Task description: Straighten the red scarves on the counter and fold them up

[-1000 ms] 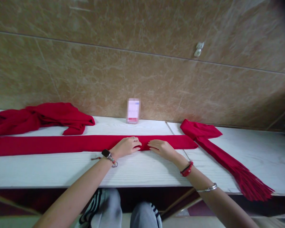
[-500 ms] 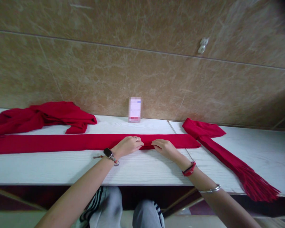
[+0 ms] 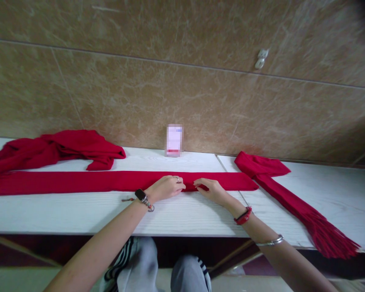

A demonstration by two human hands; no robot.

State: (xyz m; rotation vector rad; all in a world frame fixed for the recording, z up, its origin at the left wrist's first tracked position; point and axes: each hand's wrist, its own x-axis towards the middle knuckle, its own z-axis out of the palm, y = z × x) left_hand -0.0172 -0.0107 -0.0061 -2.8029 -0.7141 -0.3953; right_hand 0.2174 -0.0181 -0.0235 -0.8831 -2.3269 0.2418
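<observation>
A long red scarf (image 3: pixel 79 182) lies as a flat, narrow folded band along the white table. Over its front edge, right of the middle, my left hand (image 3: pixel 168 187) is closed, its fingertips pinching the cloth; the exact grip is partly hidden. A short distance to the right, my right hand (image 3: pixel 212 189) rests at the same band with fingers curved and a gap showing between thumb and forefinger. At the band's right end, a fringed red scarf length (image 3: pixel 292 202) runs diagonally toward the front edge, with a folded part (image 3: pixel 261 165) behind it.
A crumpled heap of red cloth (image 3: pixel 69 150) lies at the back left. A phone-like object with a blurred screen (image 3: pixel 174 140) leans against the brown marbled wall (image 3: pixel 140 93). A small white figure-shaped piece (image 3: pixel 261 59) is on the wall. The white table (image 3: pixel 63 215) ends near my knees.
My right thumb and forefinger have parted slightly. My left hand stays nearly in place on the scarf. The whole view has shifted a little.
</observation>
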